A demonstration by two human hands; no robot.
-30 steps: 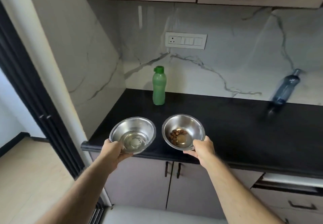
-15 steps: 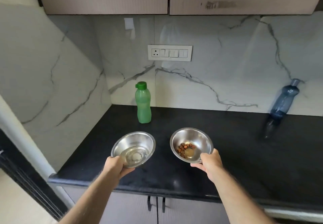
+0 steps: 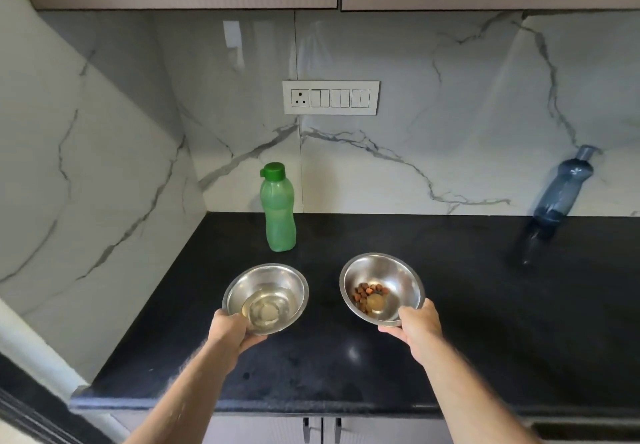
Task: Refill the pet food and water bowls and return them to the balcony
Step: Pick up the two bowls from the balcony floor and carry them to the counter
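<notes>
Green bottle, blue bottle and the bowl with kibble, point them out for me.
green bottle (image 3: 278,215), head view, on its body.
blue bottle (image 3: 562,189), head view, mid body.
bowl with kibble (image 3: 398,279), head view, bare inner wall.

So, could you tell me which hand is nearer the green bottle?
Left. The left hand holds a bowl just in front of the green bottle; the right hand is further off to its right.

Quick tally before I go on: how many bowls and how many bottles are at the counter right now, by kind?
Steel bowls: 2, the water bowl in the left hand and the kibble bowl in the right hand.
Bottles: 2, the green bottle and the blue bottle.
Total: 4.
</notes>
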